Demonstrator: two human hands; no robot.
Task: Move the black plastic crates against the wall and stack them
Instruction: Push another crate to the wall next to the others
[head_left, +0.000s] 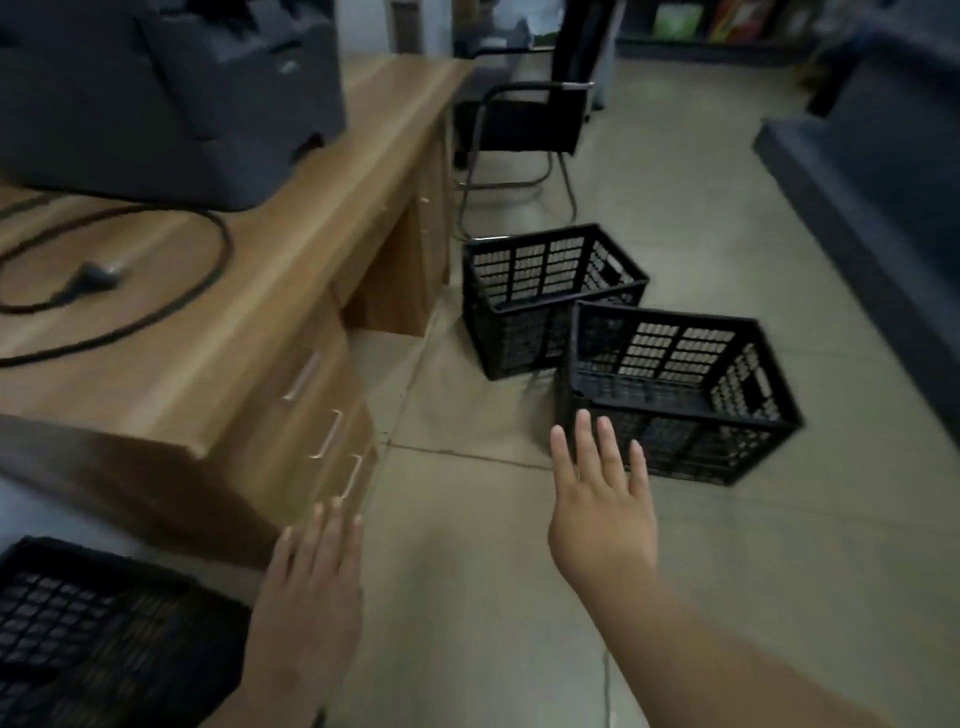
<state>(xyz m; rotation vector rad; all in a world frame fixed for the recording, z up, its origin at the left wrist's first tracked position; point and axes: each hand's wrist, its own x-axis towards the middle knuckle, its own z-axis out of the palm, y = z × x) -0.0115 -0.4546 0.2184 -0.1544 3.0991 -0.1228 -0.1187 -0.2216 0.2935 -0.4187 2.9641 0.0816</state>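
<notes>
Two black plastic crates stand upright on the tiled floor ahead. The nearer crate sits right of centre and the farther crate touches its back left corner, by the desk's end. A third black crate fills the bottom left corner, close to me. My right hand is stretched out with straight, spread fingers, its fingertips in front of the nearer crate's front wall and holding nothing. My left hand is also flat with straight fingers, empty, between the third crate and the desk.
A wooden desk with drawers runs along the left, carrying a dark printer and a loose black cable. A black chair stands behind the crates. A dark sofa lines the right side.
</notes>
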